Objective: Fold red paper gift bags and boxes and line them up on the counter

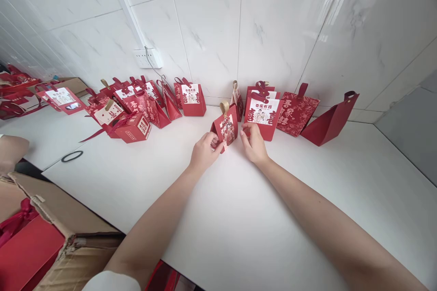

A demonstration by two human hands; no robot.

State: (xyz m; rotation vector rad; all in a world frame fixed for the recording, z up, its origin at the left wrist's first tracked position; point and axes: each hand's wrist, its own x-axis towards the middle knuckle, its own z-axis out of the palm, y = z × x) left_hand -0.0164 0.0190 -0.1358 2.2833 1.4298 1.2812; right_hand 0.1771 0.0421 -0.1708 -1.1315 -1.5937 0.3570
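My left hand [205, 151] is closed on the lower left edge of a small red gift box [228, 129]. This box tapers to the top, has a gold ribbon loop and carries a printed picture on its front. My right hand [254, 144] is just to the right of it, fingers bent and thumb apart, with nothing seen in them. Behind those fingers stands a red gift box with a white printed panel [262, 112]; whether they touch it I cannot tell. Another narrow gift box [236, 100] with a gold loop stands behind, partly hidden.
Two larger red gift boxes [296, 113] [329, 120] stand at the right by the tiled wall. Several more boxes [133, 128] cluster at the left on the white table [218, 218]. A black ring [72, 156], an open carton [58, 204] and another person's arm [12, 149] are also left.
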